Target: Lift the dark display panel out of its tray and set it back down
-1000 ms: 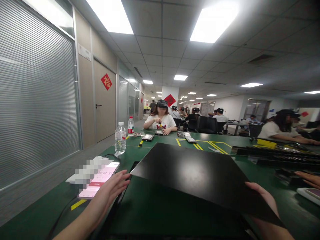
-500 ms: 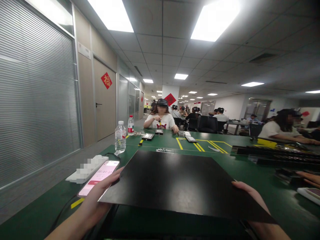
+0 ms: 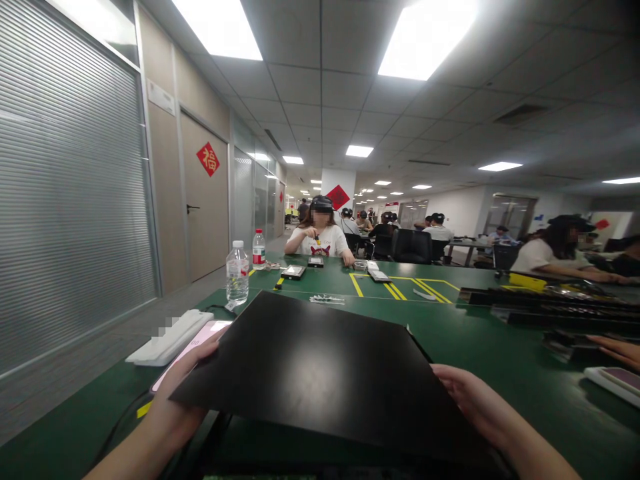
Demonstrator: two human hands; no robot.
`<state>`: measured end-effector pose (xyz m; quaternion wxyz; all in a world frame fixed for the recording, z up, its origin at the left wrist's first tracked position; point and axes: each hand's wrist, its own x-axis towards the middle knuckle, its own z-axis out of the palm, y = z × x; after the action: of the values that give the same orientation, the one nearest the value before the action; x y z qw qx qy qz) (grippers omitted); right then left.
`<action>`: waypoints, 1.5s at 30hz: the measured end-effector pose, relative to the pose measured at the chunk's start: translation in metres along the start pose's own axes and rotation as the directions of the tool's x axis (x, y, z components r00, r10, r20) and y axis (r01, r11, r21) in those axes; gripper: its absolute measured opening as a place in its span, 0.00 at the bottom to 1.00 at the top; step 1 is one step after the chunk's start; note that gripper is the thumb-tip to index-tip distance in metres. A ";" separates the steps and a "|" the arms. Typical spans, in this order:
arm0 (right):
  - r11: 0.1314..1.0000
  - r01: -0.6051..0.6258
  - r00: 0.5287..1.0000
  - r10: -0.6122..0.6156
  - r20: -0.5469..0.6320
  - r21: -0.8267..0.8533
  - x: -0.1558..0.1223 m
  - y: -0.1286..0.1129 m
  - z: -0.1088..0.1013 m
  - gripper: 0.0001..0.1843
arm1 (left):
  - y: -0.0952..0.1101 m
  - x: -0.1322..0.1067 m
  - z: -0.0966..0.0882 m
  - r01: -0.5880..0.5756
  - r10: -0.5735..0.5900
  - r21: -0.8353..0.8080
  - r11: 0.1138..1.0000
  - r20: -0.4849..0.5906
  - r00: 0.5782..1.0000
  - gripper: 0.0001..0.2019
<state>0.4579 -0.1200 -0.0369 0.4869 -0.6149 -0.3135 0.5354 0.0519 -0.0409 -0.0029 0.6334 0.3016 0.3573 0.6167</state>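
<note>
Both my hands hold a large thin black sheet [image 3: 320, 363] just above the green table [image 3: 500, 353], tilted with its far corner raised. My left hand [image 3: 175, 393] grips its left edge, thumb on top and fingers under it. My right hand [image 3: 475, 400] holds the right edge, fingers curled over the sheet's corner. A pink-screened phone [image 3: 193, 347] lies on the table partly behind the sheet by my left hand. Under the sheet a black frame-like thing shows at the near edge, mostly hidden.
A white power strip [image 3: 163, 338] and a water bottle [image 3: 237, 273] stand at the left. Black trays [image 3: 550, 307] are stacked at the right, where another person's hand [image 3: 617, 350] rests near a phone [image 3: 613, 383]. Several people sit at tables beyond.
The black sheet has swung round and come toward me; my left hand went from touching the phone to gripping the sheet's left edge. My right hand moved in along the right edge.
</note>
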 end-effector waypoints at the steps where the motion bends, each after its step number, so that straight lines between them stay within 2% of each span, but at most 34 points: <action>1: 1.000 0.016 1.000 -0.016 -0.013 0.009 0.003 0.001 -0.003 0.15 | -0.001 0.000 0.002 0.011 -0.011 0.005 1.000 0.005 1.000 0.23; 5: 0.995 0.094 0.987 -0.096 -0.128 -0.022 0.007 -0.001 -0.006 0.16 | -0.006 0.001 0.004 0.037 -0.037 0.024 0.999 -0.012 0.999 0.21; 8: 0.992 0.096 0.966 -0.112 -0.235 -0.079 0.005 -0.005 -0.003 0.19 | -0.007 0.003 0.002 0.036 -0.035 0.041 0.999 -0.016 0.999 0.21; 10: 0.992 0.090 0.959 -0.110 -0.262 -0.090 0.003 -0.007 -0.001 0.19 | -0.007 0.003 0.002 0.049 -0.048 0.051 0.997 -0.009 0.999 0.22; 14: 0.990 0.075 0.954 -0.107 -0.279 -0.122 0.002 -0.009 0.000 0.17 | -0.007 0.000 0.002 0.069 -0.071 0.084 0.994 0.028 0.997 0.21; 19: 0.986 0.073 0.949 -0.114 -0.293 -0.147 -0.002 -0.010 0.000 0.15 | -0.011 0.003 -0.001 0.068 -0.072 0.145 0.987 0.021 0.997 0.21; 26: 0.986 0.092 0.947 -0.130 -0.295 -0.138 -0.002 -0.010 -0.002 0.13 | -0.013 0.008 -0.007 0.080 -0.085 0.126 0.989 0.038 0.996 0.19; 33: 0.979 0.103 0.933 -0.155 -0.323 -0.174 0.005 -0.008 -0.004 0.13 | -0.010 -0.002 0.002 0.051 -0.055 0.136 0.989 0.030 0.998 0.24; 39: 0.968 0.148 0.921 -0.209 -0.330 -0.201 0.011 -0.003 -0.008 0.14 | -0.010 0.000 0.000 0.070 -0.072 0.131 0.989 0.012 0.997 0.27; 45: 0.959 0.147 0.910 -0.227 -0.346 -0.241 0.016 0.000 -0.011 0.14 | -0.011 0.002 -0.004 0.069 -0.082 0.156 0.985 0.083 0.993 0.28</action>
<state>0.4722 -0.1089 -0.0432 0.5189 -0.7196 -0.3285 0.3241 0.0550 -0.0400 -0.0138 0.6465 0.3627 0.3861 0.5490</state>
